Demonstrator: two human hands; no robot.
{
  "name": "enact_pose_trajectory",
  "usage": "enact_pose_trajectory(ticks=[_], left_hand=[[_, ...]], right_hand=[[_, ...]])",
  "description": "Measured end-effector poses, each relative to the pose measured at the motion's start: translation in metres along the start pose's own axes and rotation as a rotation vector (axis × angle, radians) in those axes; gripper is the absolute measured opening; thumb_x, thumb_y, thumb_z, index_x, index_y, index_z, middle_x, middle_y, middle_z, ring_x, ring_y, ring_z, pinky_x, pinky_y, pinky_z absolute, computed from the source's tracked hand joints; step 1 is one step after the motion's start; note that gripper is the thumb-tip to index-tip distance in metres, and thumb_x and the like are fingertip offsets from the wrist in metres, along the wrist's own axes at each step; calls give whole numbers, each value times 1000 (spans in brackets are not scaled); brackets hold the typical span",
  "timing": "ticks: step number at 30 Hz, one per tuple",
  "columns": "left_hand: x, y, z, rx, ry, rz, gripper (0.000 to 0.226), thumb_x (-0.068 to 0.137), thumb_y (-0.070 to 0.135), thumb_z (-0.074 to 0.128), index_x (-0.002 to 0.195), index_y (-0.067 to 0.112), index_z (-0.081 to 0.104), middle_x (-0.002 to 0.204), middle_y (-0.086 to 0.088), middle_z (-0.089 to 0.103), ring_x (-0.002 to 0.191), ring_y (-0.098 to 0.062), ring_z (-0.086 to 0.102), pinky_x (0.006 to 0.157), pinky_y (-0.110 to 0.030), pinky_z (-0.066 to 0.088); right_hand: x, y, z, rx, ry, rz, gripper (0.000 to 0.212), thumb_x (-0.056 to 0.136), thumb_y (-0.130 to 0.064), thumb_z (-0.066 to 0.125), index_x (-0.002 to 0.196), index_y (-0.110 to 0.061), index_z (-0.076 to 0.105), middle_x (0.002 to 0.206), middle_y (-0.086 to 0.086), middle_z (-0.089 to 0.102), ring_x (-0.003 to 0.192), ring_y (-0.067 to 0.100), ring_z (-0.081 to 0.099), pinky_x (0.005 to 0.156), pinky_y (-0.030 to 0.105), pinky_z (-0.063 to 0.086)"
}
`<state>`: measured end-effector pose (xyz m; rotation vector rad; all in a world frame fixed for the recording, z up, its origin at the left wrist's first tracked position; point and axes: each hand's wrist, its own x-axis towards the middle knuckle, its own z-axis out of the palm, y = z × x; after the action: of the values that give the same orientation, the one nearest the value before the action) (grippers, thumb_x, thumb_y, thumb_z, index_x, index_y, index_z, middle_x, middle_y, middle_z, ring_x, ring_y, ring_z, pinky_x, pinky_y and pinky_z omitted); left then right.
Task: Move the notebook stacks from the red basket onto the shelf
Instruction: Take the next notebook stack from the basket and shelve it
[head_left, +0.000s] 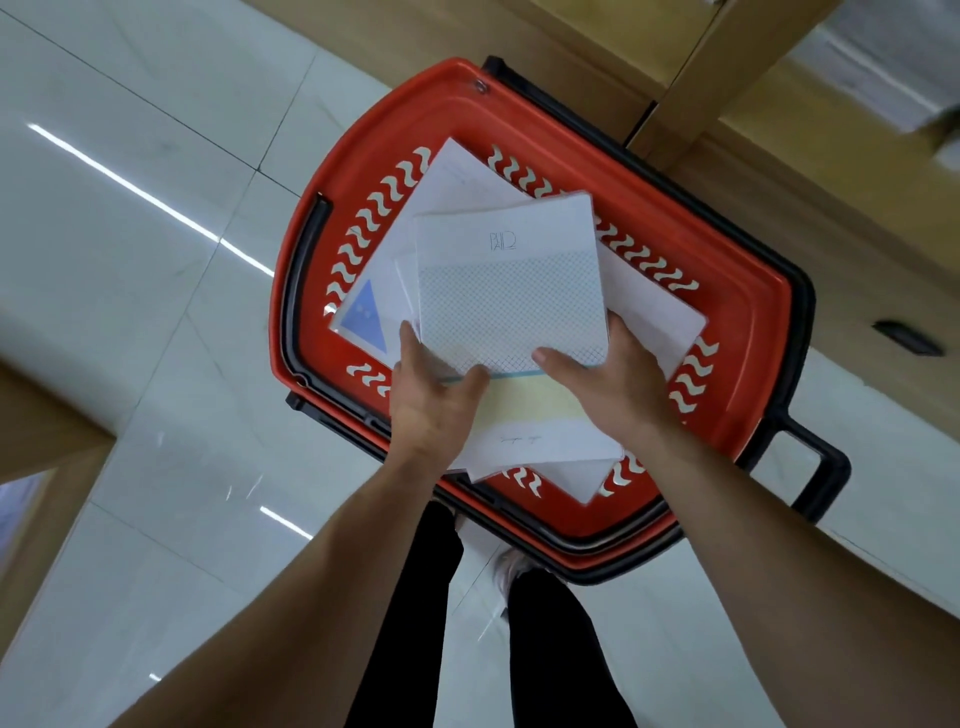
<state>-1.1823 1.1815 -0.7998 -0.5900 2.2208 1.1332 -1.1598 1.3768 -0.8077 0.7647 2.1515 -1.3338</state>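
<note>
Notebooks lie loose in the red plastic basket (748, 312) on the white tiled floor (130, 218), and the stack with the white cross-hatched cover (509, 291) sits on top of them, gripped at its near edge. My left hand (431, 395) pinches the near left corner and my right hand (608, 384) the near right corner, each with its thumb on the cover; the other fingers curl underneath, mostly hidden. The stack runs straight away from both hands, its longer side pointing toward the basket's far rim. The tan wooden shelf (810, 171) lies beyond that rim, ahead and to the right, so I judge the right hand nearer and the lift should swing up and rightward. A notebook with a blue triangle (363, 317) lies underneath on the left.
</note>
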Motion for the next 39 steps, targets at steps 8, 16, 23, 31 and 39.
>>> enact_pose_trajectory(ticks=[8,16,23,31,39], left_hand=[[-65,30,-39,20,-48,49,48,81,49,74,120,30,54,106,13,66,94,-5,65,78,-30,58],[-168,131,-101,139,-170,264,69,73,72,68,125,30,51,113,2,66,102,-19,64,82,-44,58],[-263,252,-141,276,-351,451,77,78,61,70,141,26,42,121,-5,55,111,-26,57,96,-42,50],[-312,346,-123,318,-514,718,83,70,69,65,141,32,45,127,3,60,116,-17,59,97,-38,51],[-295,453,-61,299,-439,808,68,74,57,73,132,28,51,120,5,68,109,-16,65,92,-39,56]], right_hand=[[-64,-35,-40,111,-13,34,46,77,-48,81,116,-30,66,103,-21,72,95,-4,67,83,24,53],[-209,-112,-118,253,155,89,49,76,-50,81,118,-33,62,104,-24,69,97,-6,64,77,16,47],[-336,-182,-185,319,463,108,51,78,-47,81,122,-29,64,106,-15,71,94,1,66,72,16,47],[-407,-201,-246,395,768,96,53,78,-44,82,125,-27,64,107,-13,69,93,4,63,66,5,41],[-350,-210,-347,454,823,-33,46,81,-37,82,120,-23,62,98,-21,66,86,-6,62,66,3,43]])
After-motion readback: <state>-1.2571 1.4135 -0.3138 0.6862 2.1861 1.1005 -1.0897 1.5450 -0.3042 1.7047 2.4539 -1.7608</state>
